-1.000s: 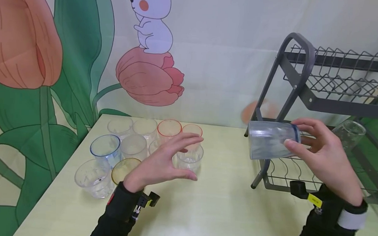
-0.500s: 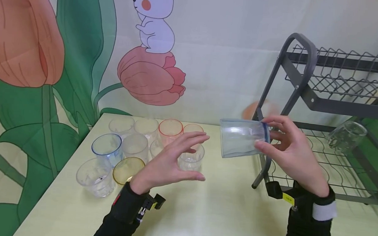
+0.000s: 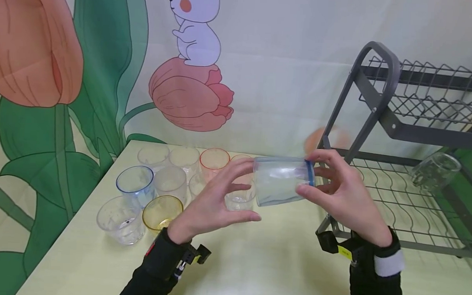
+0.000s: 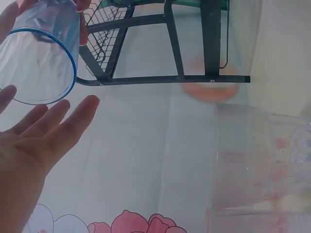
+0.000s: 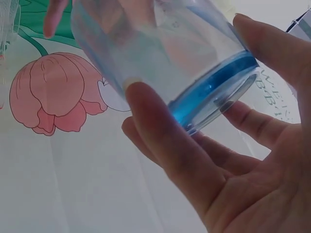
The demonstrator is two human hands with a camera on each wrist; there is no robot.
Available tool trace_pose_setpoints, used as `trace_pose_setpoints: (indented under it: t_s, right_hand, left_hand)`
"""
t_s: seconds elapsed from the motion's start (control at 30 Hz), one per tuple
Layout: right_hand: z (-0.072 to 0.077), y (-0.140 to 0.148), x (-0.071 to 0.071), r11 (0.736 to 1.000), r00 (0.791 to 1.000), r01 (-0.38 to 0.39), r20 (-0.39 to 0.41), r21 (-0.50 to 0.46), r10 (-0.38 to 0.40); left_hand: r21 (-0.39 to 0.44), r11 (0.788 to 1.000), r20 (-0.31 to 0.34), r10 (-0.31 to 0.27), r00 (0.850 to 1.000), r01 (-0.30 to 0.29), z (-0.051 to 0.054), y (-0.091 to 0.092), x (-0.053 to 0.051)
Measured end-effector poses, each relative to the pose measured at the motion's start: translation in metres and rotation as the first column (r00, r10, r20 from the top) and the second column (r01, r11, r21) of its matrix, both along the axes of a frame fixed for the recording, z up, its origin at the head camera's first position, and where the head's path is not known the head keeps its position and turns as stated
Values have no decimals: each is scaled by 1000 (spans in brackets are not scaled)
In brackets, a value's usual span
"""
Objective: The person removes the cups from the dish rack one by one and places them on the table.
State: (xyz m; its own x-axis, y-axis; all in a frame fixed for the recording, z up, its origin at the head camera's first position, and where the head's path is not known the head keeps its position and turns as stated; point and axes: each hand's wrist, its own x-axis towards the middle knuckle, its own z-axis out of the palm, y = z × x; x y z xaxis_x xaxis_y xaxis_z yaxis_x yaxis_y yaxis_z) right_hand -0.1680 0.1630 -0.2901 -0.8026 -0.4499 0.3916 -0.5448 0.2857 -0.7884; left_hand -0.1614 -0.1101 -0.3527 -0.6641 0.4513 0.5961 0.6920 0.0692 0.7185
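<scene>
A blue-tinted drinking glass [image 3: 279, 181] lies sideways in the air, its open end toward the left. My right hand [image 3: 345, 197] grips it by the thick blue base [image 5: 209, 87], thumb on one side and fingers on the other. Close to the rim [image 4: 73, 63] is my left hand [image 3: 214, 199], thumb and fingers spread apart. In the left wrist view its fingertips lie near that rim; whether they touch it I cannot tell. Behind the left hand stands a clear glass [image 3: 239, 202], partly seen through the raised one.
Several glasses crowd the table's left side, among them an amber one [image 3: 161, 214], a blue-rimmed one [image 3: 135, 185], a red-rimmed one [image 3: 214, 162] and a clear one [image 3: 120, 223]. A dark two-tier wire rack [image 3: 416, 127] stands right, holding a clear glass [image 3: 434, 174] on its lower shelf.
My right hand has carried the blue-tinted glass leftward, away from the rack, until its rim meets the left hand's fingers in view. The left hand has shifted slightly right, still spread.
</scene>
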Motion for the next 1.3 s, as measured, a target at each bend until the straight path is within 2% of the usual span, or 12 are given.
trace_pose_setpoints:
  t_s: [0.1,0.2,0.53,0.83,1.0,1.3]
  right_hand:
    - [-2,-2,0,1000,1000,-6,-18,5,6]
    - [-3,-4,0,1000,999,-18,-35,-2,18]
    - [-3,-8,1,999,999,-45,-19,-12,45]
    - [-5,-10,-2,994,999,-39,-13,105,41]
    - [-6,-10,-4,989,998,-51,-17,139,54]
    - [-14,-13,-12,966,989,-143,8,215,145]
  left_hand:
    - [62,998,14,-10,1000,9,2,1,0]
    - [86,996,26,-3,1000,1,2,1,0]
    - [86,996,-20,8,1000,-6,5,1,1]
    - [63,998,-10,32,999,-31,3,-4,1]
    - [59,998,-7,36,999,-36,2,-6,1]
    - [48,999,-11,6,1000,-5,2,-6,1]
